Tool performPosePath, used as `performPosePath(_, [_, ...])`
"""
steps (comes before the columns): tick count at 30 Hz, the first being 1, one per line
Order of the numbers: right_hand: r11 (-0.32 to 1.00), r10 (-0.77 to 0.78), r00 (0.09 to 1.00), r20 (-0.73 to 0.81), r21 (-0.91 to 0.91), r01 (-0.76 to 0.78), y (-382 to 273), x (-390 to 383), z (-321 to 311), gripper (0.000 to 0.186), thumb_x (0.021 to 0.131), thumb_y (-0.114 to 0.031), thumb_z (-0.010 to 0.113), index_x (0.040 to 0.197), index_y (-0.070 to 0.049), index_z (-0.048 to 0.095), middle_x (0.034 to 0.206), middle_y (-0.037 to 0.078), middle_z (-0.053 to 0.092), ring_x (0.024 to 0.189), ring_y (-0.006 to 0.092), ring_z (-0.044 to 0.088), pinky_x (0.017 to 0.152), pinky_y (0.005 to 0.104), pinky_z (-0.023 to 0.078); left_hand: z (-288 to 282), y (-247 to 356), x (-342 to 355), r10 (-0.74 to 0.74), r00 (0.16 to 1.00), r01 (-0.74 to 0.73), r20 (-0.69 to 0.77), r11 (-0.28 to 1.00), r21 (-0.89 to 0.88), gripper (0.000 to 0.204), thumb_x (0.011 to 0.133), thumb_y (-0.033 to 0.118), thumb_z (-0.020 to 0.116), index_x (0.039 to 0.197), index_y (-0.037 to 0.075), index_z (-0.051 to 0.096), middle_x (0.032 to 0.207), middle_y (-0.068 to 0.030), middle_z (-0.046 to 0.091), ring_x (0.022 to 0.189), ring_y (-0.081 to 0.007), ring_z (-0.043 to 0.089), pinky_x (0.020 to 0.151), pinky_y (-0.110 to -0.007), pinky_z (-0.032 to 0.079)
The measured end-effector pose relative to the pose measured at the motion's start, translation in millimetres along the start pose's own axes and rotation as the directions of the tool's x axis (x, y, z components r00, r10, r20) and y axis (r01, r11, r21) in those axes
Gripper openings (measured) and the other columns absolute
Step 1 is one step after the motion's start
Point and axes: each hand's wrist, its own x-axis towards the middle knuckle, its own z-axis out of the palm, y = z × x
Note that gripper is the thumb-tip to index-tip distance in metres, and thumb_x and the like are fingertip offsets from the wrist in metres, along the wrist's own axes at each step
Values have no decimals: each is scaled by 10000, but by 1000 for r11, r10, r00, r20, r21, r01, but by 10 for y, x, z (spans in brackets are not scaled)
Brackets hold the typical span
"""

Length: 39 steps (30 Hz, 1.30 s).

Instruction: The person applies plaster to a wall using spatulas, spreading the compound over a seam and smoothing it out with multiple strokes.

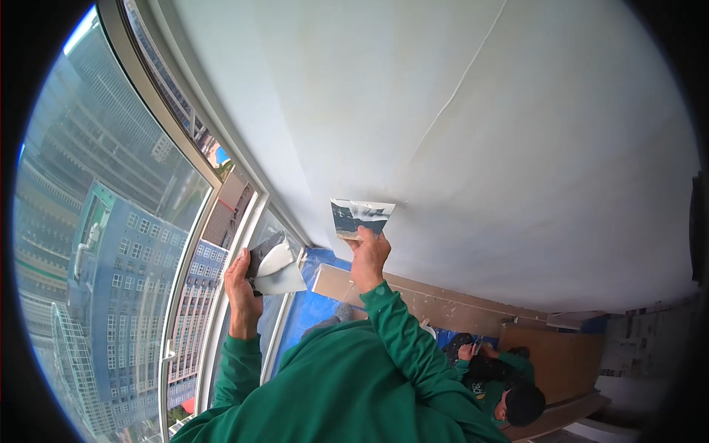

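My left hand [242,292] is closed on a wide putty knife [290,283], with a thick smear of white putty [278,257] across its blade. Higher up and to the right, my right hand [368,260] grips a second putty knife [360,218], its fingers against the back of the dark, putty-streaked blade. That blade's far edge is at the pale wall [369,111]; whether it touches cannot be made out. Close to its right corner is a small dark mark [403,202] on the wall. A thin raised line [465,77] runs up the wall farther off.
On my left stands a tall window [111,244] with an opened frame, tall buildings outside. Blue sheeting [297,317] and a long brown board [443,310] lie below. At lower right, another person in a green top and black cap [523,404] sits low.
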Motion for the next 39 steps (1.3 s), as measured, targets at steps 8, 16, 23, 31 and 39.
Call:
performPosePath(8, [947,-209,978,16,-247,207,299,471,-587,297,816,62,588,1100,0,529,996,84,578,925,206,584,866,393,511,8,2,16,-28,1000,28,11,1000,-2,326,997,267,549,1044,-42,641,928,-90,683,770,-148,647,710,-280,524])
performPosePath(16, [956,-288,954,88,-35,292,-293,62,279,161,799,28,594,958,47,597,958,101,614,900,208,603,873,382,509,-5,1,111,-35,996,38,78,998,-40,298,991,269,560,965,-14,651,862,-61,678,712,-137,638,672,-268,522])
performPosePath(23, [932,-364,920,146,49,360,-1278,-774,1418,69,801,13,582,816,78,562,889,139,595,835,240,631,825,388,587,170,131,54,-48,988,55,145,997,-46,312,987,270,558,959,-28,648,839,-82,685,680,-157,649,633,-288,544])
performPosePath(31, [906,-421,840,341,122,404,-2252,-1359,2379,102,827,36,534,884,109,492,947,226,575,847,336,654,825,414,612,91,123,127,-59,980,74,192,994,-74,289,978,252,570,925,-19,654,808,-89,683,652,-164,647,599,-292,540])
performPosePath(39, [863,-505,737,449,272,425,-2961,-1864,3433,241,855,32,488,1028,161,380,1042,306,535,920,440,632,897,462,602,71,145,148,-59,974,85,219,990,-112,291,967,254,591,906,-20,667,806,-83,683,672,-158,641,623,-301,529])
